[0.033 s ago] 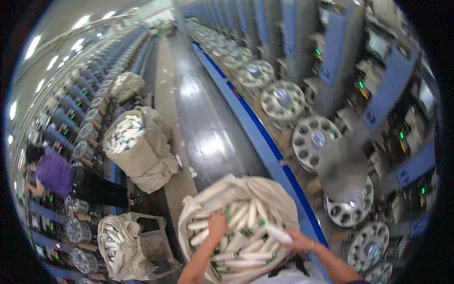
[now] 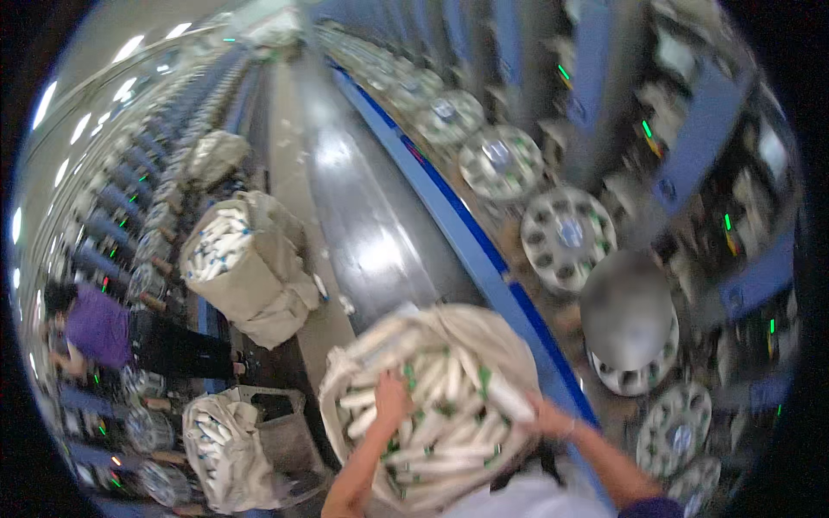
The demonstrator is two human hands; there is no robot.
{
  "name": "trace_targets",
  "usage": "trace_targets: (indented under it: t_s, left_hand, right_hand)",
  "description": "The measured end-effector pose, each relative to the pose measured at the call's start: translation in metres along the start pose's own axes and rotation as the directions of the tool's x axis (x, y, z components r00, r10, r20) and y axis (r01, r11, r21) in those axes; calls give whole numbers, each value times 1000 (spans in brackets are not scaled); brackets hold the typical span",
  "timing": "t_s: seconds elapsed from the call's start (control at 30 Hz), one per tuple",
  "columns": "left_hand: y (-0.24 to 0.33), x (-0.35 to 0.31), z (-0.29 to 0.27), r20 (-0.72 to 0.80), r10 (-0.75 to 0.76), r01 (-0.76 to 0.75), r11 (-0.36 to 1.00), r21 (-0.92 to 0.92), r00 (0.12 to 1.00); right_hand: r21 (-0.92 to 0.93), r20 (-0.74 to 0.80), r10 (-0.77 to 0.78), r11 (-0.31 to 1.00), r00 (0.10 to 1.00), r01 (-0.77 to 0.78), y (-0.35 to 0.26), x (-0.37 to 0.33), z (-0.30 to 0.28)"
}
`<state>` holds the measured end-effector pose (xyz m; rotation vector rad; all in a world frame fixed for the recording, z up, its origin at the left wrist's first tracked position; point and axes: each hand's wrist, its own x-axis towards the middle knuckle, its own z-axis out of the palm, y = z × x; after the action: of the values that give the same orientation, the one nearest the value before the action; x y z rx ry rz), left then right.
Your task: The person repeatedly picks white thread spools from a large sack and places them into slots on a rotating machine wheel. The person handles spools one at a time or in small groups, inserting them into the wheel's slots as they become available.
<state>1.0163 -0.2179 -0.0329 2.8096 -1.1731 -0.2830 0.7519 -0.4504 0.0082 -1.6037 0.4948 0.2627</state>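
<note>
Bobbin (image 2: 509, 399) near sack rim (image 2: 490, 330) (floor (image 2: 371, 250) beyond)

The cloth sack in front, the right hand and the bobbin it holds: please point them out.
Cloth sack (image 2: 475, 326), head view: far rim.
Right hand (image 2: 547, 418), head view: its middle.
Bobbin (image 2: 509, 398), head view: white body.

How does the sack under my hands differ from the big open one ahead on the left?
The near sack holds white spools with green ends, the far sack ones with blue ends. Your left hand and right hand are at the near sack; no hand touches the far sack. Both are pale, open-topped cloth sacks.
</note>
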Motion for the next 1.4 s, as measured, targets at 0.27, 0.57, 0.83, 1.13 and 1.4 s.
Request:
trace_targets:
  t_s: [0.27,0.57,0.83,1.13,1.4]
  left_hand:
    - [121,-1,-136,-381,222,-377,835,-402,898]
    - [234,27,-157,-108,68,-100,-113,-989,992]
    - [279,68,-155,-141,576,-66,-150,-987,805]
    - [270,113,-151,-126,546,24,-259,-966,828]
    - [295,143,-150,-14,641,55,-87,-995,767]
  right_hand:
    - [807,-48,-63,585,997,75,-8,-13,-97]
    - [482,128,-94,876,987,21,-30,-35,-167]
    - [371,157,-129,927,979,63,-54,-49,-187]
    - [385,-389,-124,878,913,284,20,-95,-193]
    - [426,-904,-7,68,428,902,15,-89,-176]
